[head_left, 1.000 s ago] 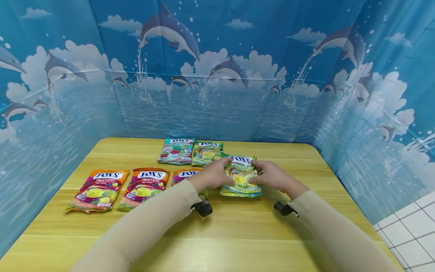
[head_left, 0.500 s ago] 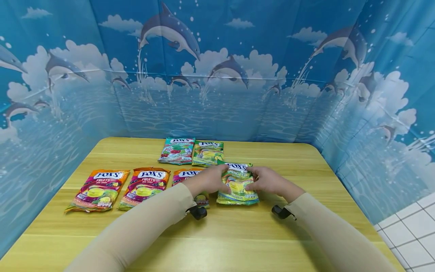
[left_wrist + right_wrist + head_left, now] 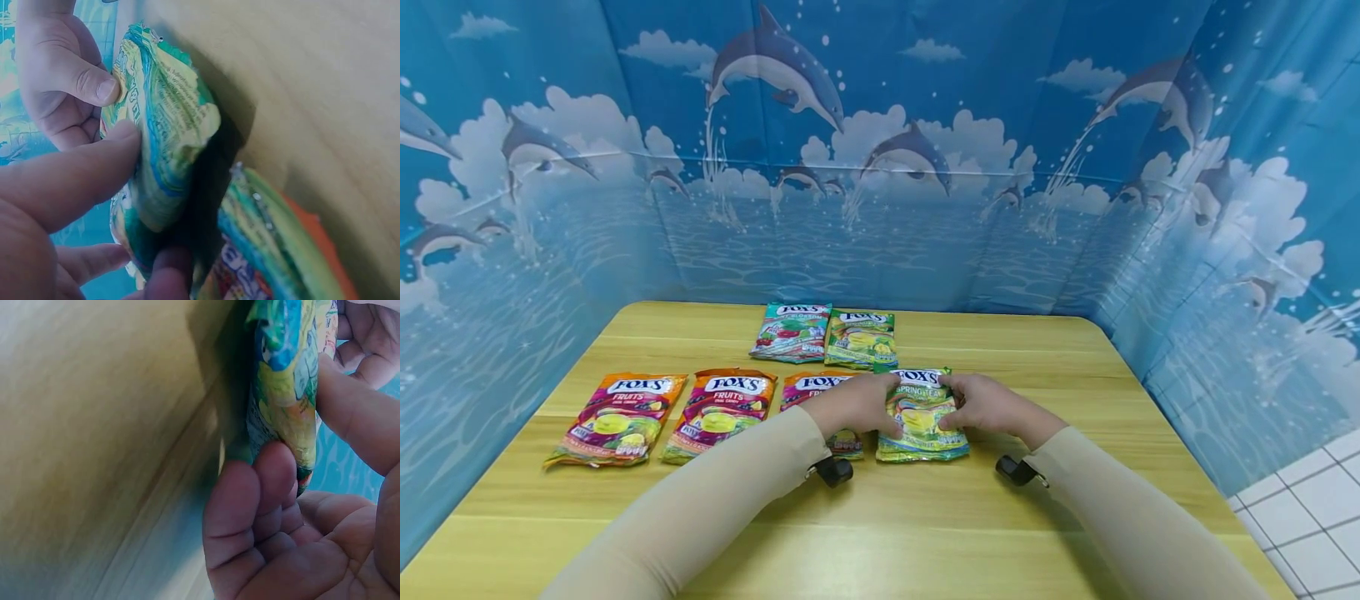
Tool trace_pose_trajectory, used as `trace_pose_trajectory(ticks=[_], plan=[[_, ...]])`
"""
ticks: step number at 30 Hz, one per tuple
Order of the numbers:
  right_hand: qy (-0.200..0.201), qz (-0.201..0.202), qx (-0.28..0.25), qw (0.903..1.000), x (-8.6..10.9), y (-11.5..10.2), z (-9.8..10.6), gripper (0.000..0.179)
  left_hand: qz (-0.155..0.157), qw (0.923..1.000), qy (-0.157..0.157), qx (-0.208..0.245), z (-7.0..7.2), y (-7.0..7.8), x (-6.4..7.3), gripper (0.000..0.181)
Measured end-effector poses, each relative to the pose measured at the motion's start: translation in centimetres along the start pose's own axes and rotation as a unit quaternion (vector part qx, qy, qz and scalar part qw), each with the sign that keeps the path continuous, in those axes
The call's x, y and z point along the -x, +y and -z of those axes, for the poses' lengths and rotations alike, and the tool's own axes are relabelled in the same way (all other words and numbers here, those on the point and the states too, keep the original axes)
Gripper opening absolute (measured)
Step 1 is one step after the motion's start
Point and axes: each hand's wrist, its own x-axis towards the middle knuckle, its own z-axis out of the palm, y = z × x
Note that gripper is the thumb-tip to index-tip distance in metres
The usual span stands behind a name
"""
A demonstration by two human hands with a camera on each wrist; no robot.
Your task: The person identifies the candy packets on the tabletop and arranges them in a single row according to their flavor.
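Note:
A green and yellow Fox's Spring Tea candy bag (image 3: 921, 417) is held between both hands, face up, at the right end of the front row. My left hand (image 3: 859, 404) grips its left side; in the left wrist view the thumb (image 3: 75, 178) lies on the front and fingers reach behind. On the opposite edge, my right hand (image 3: 996, 408) pinches the bag, its thumb on the printed face and curled fingertips (image 3: 275, 469) at the back. A purple and orange Fox's Fruits bag (image 3: 850, 446) lies just left, partly hidden by the left hand and forearm.
Two more Fruits bags, one at far left (image 3: 617, 421) and one beside it (image 3: 722, 408), lie on the wooden table (image 3: 925, 533). Behind are a teal Fox's bag (image 3: 792, 333) and another green Spring Tea bag (image 3: 860, 340). A dolphin-print curtain (image 3: 880, 242) surrounds the table.
Both hands have brought the Spring Tea bag nearer to me and slightly left, level with the Fruits row. The other bags have stayed in place.

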Motion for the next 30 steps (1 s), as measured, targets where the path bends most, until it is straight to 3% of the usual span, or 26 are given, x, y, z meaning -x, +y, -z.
trace_pose_trajectory(ticks=[9,17,30], plan=[[-0.017,-0.005,0.027,0.9995,-0.03,-0.36,0.32,0.094,0.015,0.999,0.008,-0.041,-0.02,0.31,-0.22,0.093],[-0.038,-0.007,0.068,0.997,-0.18,-0.3,0.5,0.094,0.014,0.9988,-0.003,-0.047,-0.08,0.33,-0.53,0.092],[-0.061,-0.003,0.089,0.9941,-0.71,-0.17,0.5,0.091,0.007,0.9922,-0.003,-0.125,-0.33,0.89,-0.89,0.089]])
